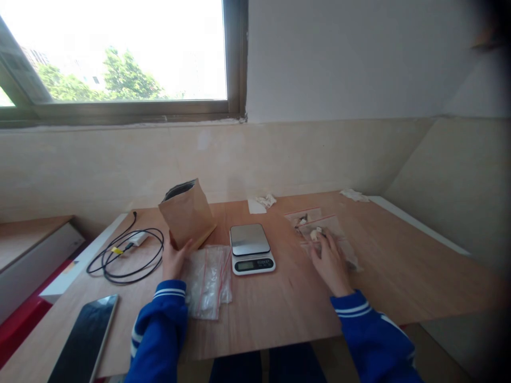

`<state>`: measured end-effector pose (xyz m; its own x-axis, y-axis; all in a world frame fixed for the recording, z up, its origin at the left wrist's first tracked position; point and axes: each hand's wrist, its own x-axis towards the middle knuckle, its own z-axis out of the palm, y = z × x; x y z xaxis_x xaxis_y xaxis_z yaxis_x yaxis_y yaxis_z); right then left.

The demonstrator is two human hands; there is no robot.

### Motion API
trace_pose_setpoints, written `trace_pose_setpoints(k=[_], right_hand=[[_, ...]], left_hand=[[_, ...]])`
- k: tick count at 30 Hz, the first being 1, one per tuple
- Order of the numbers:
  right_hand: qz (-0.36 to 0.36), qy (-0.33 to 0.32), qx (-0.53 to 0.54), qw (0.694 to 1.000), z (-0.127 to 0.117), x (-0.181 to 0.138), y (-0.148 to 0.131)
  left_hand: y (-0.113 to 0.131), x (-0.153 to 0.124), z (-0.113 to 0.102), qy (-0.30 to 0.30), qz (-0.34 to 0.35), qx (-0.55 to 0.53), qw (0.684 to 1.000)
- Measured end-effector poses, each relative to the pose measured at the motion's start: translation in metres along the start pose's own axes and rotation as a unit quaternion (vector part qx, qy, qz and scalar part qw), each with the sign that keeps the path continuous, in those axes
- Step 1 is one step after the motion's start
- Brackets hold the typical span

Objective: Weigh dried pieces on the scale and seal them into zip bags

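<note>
My left hand (174, 259) grips the lower edge of a brown paper bag (186, 210), which stands upright with its dark-lined mouth open. Clear zip bags (205, 282) with red seal lines lie flat beside that wrist. My right hand (330, 260) lies over a clear zip bag (339, 242), thumb and fingers apart, its fingertips at small pale pieces (316, 234) in the bag. Part of this bag is hidden under the hand. Another zip bag (303, 217) with small dark and pale bits lies just behind it. Between my hands stands a white kitchen scale (250, 246) with a bare metal plate.
A coiled black cable (131, 280) with a white adapter (138, 239) lies on the left. A dark phone or tablet (85, 340) rests at the table's front left. Crumpled white tissue (266, 200) and another white scrap (354, 196) lie near the wall, below a window.
</note>
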<state>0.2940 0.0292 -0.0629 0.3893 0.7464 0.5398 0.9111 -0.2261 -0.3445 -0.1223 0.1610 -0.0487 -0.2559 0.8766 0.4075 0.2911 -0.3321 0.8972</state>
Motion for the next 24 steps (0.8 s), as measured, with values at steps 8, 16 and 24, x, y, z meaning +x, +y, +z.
trace_pose_setpoints(k=[8,16,24], right_hand=[[-0.228,-0.096,0.266,0.932,-0.051,-0.026,-0.172],[-0.31,-0.126,0.248,0.909,-0.039,-0.041,-0.223],[-0.265,-0.129,0.264,0.918,-0.051,-0.042,-0.224]], left_hand=[[-0.018,-0.008,-0.005,-0.087,0.019,0.015,0.996],[-0.017,-0.012,-0.011,-0.165,0.059,0.049,0.983],[-0.015,-0.015,-0.01,-0.155,0.036,0.05,0.986]])
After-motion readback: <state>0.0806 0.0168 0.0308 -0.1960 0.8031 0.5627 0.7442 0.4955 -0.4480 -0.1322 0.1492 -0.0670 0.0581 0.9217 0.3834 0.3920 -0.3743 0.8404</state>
